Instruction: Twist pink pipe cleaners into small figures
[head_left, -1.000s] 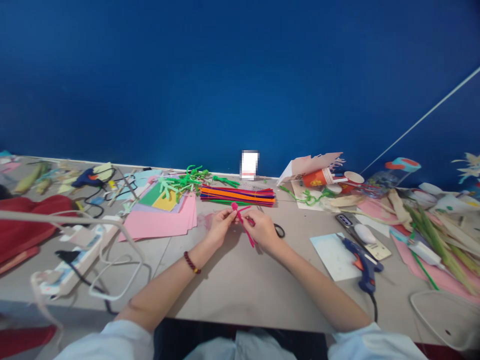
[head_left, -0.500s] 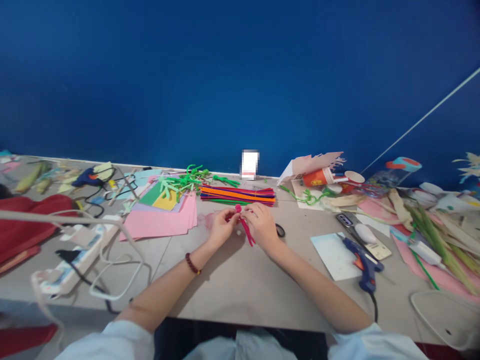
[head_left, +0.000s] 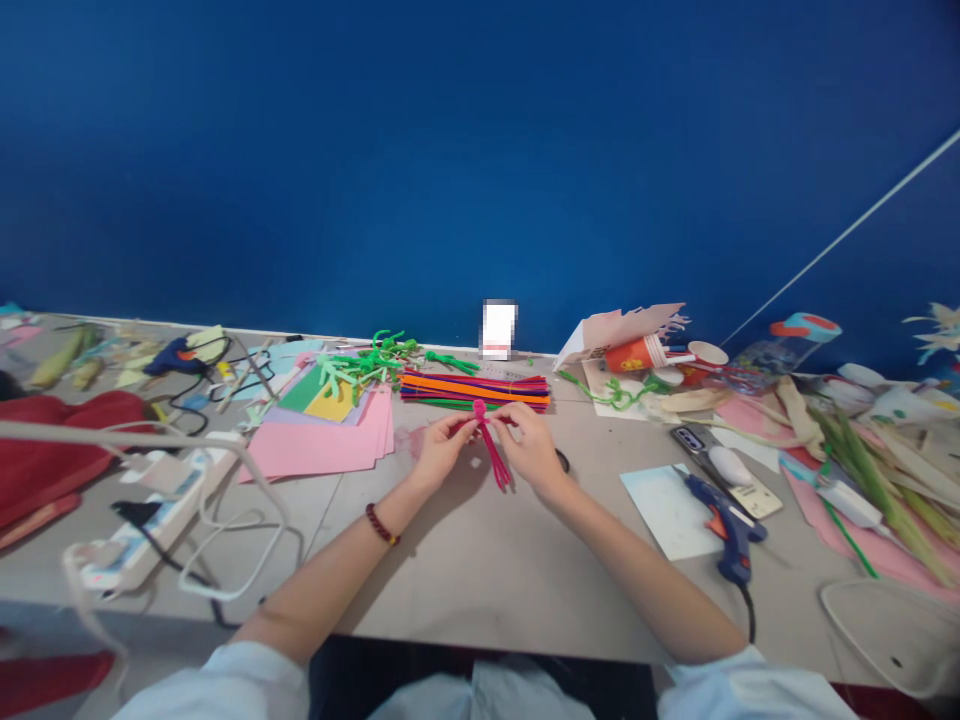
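Note:
My left hand [head_left: 441,449] and my right hand [head_left: 529,446] meet over the middle of the grey table [head_left: 465,560]. Both pinch a pink pipe cleaner [head_left: 491,452], which has a small coiled knob at its top and a twisted tail hanging down between the hands. A red bead bracelet circles my left wrist. Just behind the hands lies a bundle of coloured pipe cleaners [head_left: 475,390].
Pink and coloured paper sheets [head_left: 324,436] lie left of the hands, with green pipe cleaner shapes [head_left: 369,362] behind. A power strip with cables [head_left: 154,510] sits at the left. A blue glue gun [head_left: 721,522], white paper, scissors [head_left: 559,461] and paper cups [head_left: 636,355] are on the right.
Both hands have risen slightly and drawn closer to the pipe cleaner bundle. The pink pipe cleaner's tail now hangs more upright between them.

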